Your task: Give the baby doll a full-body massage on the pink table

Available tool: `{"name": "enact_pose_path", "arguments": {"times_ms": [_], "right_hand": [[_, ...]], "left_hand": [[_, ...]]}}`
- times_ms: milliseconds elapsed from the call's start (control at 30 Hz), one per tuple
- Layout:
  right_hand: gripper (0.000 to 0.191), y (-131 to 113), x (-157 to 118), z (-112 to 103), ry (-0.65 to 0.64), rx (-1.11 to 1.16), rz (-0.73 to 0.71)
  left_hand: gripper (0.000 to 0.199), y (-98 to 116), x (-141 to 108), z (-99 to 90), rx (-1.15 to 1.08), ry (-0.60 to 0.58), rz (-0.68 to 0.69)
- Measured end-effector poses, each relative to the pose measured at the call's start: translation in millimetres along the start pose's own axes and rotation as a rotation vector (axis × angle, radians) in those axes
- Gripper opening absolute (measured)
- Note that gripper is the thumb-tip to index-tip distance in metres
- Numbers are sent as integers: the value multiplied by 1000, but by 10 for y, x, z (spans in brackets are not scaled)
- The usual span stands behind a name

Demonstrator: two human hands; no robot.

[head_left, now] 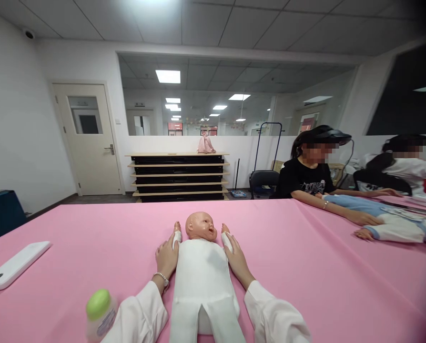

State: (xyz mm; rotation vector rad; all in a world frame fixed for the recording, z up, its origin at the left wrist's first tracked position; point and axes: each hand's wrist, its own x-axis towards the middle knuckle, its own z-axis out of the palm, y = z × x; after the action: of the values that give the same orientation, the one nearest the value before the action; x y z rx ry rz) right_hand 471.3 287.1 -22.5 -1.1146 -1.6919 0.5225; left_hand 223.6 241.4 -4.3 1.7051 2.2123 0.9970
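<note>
A baby doll (pixel 204 271) with a bald head and a white cloth body lies on its back on the pink tablecloth (pixel 127 247), its head pointing away from me. My left hand (pixel 167 256) rests on the doll's arm at the left, fingers wrapped round the white forearm. On the other side my right hand (pixel 236 257) lies over the doll's other arm, its fingers along the sleeve. Both small doll hands stick out beyond my fingers. The doll's head is turned to the right.
A bottle with a green cap (pixel 99 305) stands near my left sleeve. Farther left lies a white flat device (pixel 16 267). At the right, a person in a black shirt (pixel 306 176) touches another doll (pixel 395 221) in blue and white clothes. Another person sits beyond.
</note>
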Motion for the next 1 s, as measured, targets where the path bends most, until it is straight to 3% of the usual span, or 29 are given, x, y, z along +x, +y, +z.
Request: {"name": "enact_pose_path", "arguments": {"times_ms": [167,367,533,733,867,1000], "right_hand": [[57,-61,-39,-2,45,-28,-60],[75,-242,-250,-11,345,-165,-248],[76,-259,-434,-55,371,-100,-268],[72,-383,-725,-171,391,-76,-55],[60,-533,-934,-243,377,-89,45],[42,-562,-1058,-293,373,-153,82]], "left_hand": [[49,8,-23,-23,14,36,12],[57,3,-248,-121,46,286,87],[69,-105,-492,-160,-122,395,73],[81,-199,-840,-334,-267,362,-6],[70,-287,-1018,-383,-360,239,36],[62,-357,-1125,-368,-441,194,70]]}}
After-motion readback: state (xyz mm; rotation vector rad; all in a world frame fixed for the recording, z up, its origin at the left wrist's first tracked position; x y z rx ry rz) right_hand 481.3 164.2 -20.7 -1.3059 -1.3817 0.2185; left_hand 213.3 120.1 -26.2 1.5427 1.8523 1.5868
